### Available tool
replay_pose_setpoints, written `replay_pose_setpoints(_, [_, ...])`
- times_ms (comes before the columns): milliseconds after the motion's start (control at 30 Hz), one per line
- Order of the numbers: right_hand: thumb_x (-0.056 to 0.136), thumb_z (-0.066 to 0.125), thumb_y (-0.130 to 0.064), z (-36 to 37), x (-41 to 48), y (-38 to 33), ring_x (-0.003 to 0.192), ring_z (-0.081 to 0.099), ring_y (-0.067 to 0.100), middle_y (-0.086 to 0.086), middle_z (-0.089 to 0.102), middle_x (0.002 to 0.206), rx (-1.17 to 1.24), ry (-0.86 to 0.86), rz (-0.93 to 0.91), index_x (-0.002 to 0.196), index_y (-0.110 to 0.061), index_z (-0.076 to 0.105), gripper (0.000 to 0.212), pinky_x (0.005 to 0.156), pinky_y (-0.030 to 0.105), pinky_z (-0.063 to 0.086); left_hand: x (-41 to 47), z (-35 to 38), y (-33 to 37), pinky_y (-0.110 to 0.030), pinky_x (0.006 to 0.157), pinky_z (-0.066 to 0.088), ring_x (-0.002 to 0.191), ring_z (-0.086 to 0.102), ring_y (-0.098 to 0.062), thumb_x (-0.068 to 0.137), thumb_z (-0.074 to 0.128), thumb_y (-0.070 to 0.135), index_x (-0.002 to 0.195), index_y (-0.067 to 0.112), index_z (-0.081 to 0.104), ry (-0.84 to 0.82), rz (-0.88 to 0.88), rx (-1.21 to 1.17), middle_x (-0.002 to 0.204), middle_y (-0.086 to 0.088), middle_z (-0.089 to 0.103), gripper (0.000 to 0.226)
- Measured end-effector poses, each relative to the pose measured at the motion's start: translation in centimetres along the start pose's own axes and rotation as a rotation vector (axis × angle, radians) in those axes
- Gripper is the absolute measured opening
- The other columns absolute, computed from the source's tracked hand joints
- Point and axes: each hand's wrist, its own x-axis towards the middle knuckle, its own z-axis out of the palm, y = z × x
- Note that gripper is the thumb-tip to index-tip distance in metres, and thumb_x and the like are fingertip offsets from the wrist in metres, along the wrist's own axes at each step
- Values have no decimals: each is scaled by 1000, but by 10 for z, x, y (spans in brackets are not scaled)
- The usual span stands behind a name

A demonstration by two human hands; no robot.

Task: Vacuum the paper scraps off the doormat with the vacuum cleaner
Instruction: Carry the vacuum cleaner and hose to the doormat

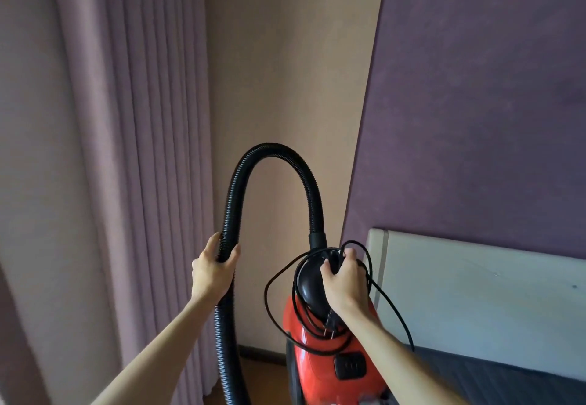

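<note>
My left hand grips the black ribbed hose, which arches up and over to a collar on top of the red vacuum cleaner. My right hand curls round the black handle on the cleaner's top, with loops of the black power cord gathered in the same grasp. The plug hangs just below my wrist against the red body. A pleated mauve curtain hangs to the left and a beige wall stands straight ahead. A purple wall panel is on the right. Below the panel are a pale headboard and a dark grey bed.
</note>
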Motion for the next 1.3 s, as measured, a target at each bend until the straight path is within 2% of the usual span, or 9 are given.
replay_pose_setpoints(200, [93,59,-25,49,73,-4,74,66,27,9,66,84,16,-8,-55,109,-9,48,26,54,26,42,63,26,-14,-16,50,47,63,66,-15,95,65,34,140,24,51,46,-17,-19,76,7,64,47])
replay_pose_setpoints(300, [93,59,-25,71,95,-4,77,67,30,11,68,85,42,-18,-78,108,-7,48,26,57,27,41,88,30,-25,-29,55,58,65,68,-19,94,65,39,139,28,51,70,-16,1,87,-2,70,48])
replay_pose_setpoints(467, [93,60,-23,104,128,-10,77,70,27,9,70,86,86,-73,-134,113,-7,48,27,48,17,39,126,31,-41,-37,61,61,66,68,-19,95,63,41,146,28,46,117,-25,13,100,-8,72,55])
replay_pose_setpoints(633, [93,61,-23,141,153,-16,63,63,14,-3,60,76,131,-148,-181,109,-8,48,25,38,9,34,143,23,-52,-20,43,51,50,58,-13,97,63,30,144,22,48,172,-22,21,79,-3,69,50])
replay_pose_setpoints(733, [94,60,-23,169,169,-19,54,54,0,-7,59,73,167,-205,-214,111,-8,49,26,38,9,36,157,18,-63,-26,44,51,50,57,-15,96,63,31,142,26,49,235,-60,38,75,-6,69,48])
replay_pose_setpoints(900, [94,60,-22,214,199,-21,70,66,9,0,66,83,242,-342,-265,119,-5,49,32,49,12,44,175,12,-75,-37,50,57,52,59,-18,95,64,33,136,25,53,361,-100,82,76,-8,69,43])
replay_pose_setpoints(1000, [93,61,-22,241,217,-29,74,67,14,0,67,83,281,-410,-335,114,-8,49,29,55,14,47,186,13,-74,-26,50,53,52,60,-18,95,65,31,133,24,56,461,-125,128,71,-4,67,39])
replay_pose_setpoints(1100, [94,60,-22,258,226,-38,71,66,12,0,67,82,322,-449,-355,110,-10,49,23,52,12,46,188,15,-77,-29,52,54,60,65,-24,93,64,34,129,27,57,488,-134,141,75,-8,69,38])
replay_pose_setpoints(1300, [94,59,-23,296,233,-40,69,64,8,-3,66,84,381,-576,-420,114,-5,51,28,65,25,57,182,19,-97,-40,47,58,51,60,-18,93,65,35,128,47,50,621,-169,138,77,-3,70,40])
